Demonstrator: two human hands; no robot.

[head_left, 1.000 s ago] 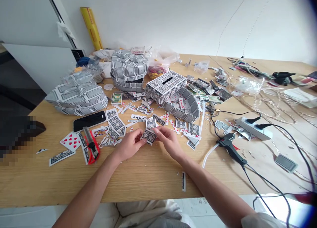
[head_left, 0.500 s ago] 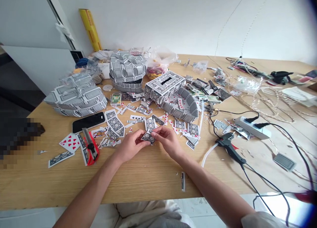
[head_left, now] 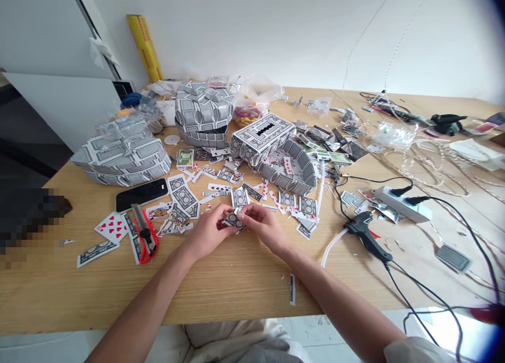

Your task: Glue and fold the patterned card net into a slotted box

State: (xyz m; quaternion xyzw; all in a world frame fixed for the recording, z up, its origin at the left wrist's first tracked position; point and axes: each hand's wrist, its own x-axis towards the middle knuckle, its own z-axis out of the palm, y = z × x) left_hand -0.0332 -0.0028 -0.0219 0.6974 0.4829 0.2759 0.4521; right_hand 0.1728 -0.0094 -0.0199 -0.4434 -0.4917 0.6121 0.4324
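Between both hands, just above the table, is a small piece of playing card (head_left: 234, 220) with a dark patterned back. My left hand (head_left: 208, 229) is closed on its left side, thumb low and fingers behind. My right hand (head_left: 263, 223) pinches its upper right edge between thumb and fingers. Another patterned card piece (head_left: 239, 197) lies just beyond the fingertips. Cut card strips (head_left: 219, 187) are scattered past the hands. To the left of my left hand lie whole card backs (head_left: 184, 199) and a red utility knife (head_left: 145, 234) with its blade out.
A black phone (head_left: 141, 195) lies at left. Card-covered boxes (head_left: 122, 155) stand behind, with an open heart-shaped tray (head_left: 290, 181) holding card scraps. At right are a glue gun (head_left: 369, 237), a white power strip (head_left: 402, 202) and trailing cords. One strip (head_left: 292, 289) lies near the front edge.
The held card piece has tilted and turned slightly, shifting a little left. My right-hand fingers have moved slightly left and down along its edge. Everything else stays where it was.
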